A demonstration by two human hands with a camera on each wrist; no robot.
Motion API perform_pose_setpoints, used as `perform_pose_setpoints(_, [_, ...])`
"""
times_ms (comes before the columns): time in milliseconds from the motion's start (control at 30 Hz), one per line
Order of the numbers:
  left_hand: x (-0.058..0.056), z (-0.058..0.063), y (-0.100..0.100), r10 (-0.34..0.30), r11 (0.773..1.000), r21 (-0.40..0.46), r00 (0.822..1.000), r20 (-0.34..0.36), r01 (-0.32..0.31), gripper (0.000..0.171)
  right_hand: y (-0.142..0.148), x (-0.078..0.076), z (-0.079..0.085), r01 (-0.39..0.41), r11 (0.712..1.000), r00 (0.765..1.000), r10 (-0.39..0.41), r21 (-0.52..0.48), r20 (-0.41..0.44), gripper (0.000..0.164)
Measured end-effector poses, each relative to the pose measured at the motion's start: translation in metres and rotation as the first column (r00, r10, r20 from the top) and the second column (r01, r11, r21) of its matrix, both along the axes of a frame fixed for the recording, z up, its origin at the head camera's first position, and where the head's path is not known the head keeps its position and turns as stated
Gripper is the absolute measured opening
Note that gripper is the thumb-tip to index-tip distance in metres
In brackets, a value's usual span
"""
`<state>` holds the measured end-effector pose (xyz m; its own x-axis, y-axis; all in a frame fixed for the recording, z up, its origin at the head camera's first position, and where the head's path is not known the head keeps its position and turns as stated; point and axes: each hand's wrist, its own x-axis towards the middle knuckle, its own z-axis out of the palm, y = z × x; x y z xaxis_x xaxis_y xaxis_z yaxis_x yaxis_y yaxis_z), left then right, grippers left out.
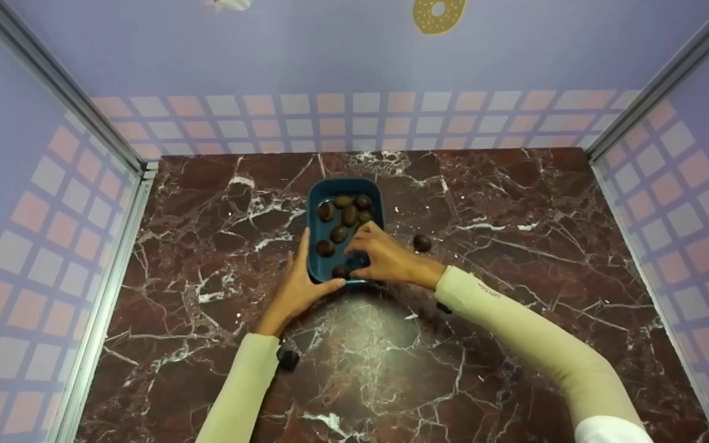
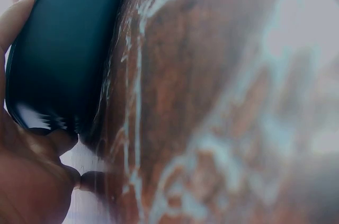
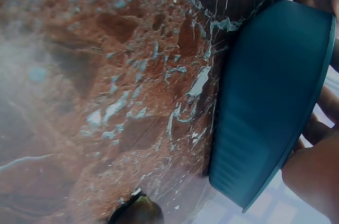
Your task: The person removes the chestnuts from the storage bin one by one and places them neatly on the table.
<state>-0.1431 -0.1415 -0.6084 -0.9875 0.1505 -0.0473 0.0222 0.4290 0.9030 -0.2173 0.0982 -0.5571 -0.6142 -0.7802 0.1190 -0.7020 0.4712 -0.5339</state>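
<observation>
A blue-green rectangular box [image 1: 313, 203] stands on the table with several dark brown, rounded, fruit-like pieces [image 1: 339, 234] inside, a few of them greenish. My left hand [image 1: 299, 284] holds its near left corner, fingers along the left side and thumb at the near rim. In the left wrist view the box wall [image 2: 69, 38] fills the upper left beside that hand. Over the box's right side, my right hand [image 1: 388, 257] reaches in with bent fingers. Whether it pinches a piece is hidden; the right wrist view shows mostly the outer wall [image 3: 270, 86].
One loose dark brown piece [image 1: 422, 243] lies on the table right of the box, and a dark shiny piece [image 3: 139, 212] shows low in the right wrist view. The table [image 1: 514, 264] is red-brown marble pattern. Purple panels with checks [image 1: 354, 123] close off the back and sides.
</observation>
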Motion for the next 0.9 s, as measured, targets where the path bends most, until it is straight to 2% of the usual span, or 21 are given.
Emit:
perform_pose_setpoints(200, [0.0,0.0,0.0,0.01,1.0,-0.007,1.0,0.011,-0.01,0.126,-0.008,-0.003,0.002,-0.053,0.993,0.998,0.057,0.109,-0.039,0.044])
perform_pose_setpoints(400, [0.002,0.001,0.0,0.009,1.0,-0.016,1.0,0.01,-0.009,0.124,-0.017,-0.008,0.001,-0.122,0.979,0.986,0.138,0.162,-0.093,0.042])
perform_pose_setpoints(533, [0.002,0.0,0.0,0.001,1.0,0.001,1.0,0.015,-0.001,0.122,-0.021,-0.009,-0.001,-0.085,0.969,0.985,0.117,0.234,-0.129,0.038])
perform_pose_setpoints(667, [0.002,0.0,0.001,0.004,1.0,-0.001,1.0,0.018,-0.004,0.121,-0.024,-0.008,-0.001,-0.046,0.956,0.993,0.076,0.288,-0.092,0.038])
perform_pose_setpoints(767, [0.002,0.0,0.001,0.014,1.0,0.001,1.0,0.014,-0.014,0.121,-0.024,-0.008,-0.001,-0.033,0.954,0.997,0.053,0.296,-0.061,0.034])
perform_pose_setpoints(900, [0.002,-0.001,0.001,0.014,1.0,0.001,1.0,0.006,-0.014,0.121,-0.024,-0.008,-0.002,-0.018,0.958,0.996,0.042,0.285,-0.08,0.027])
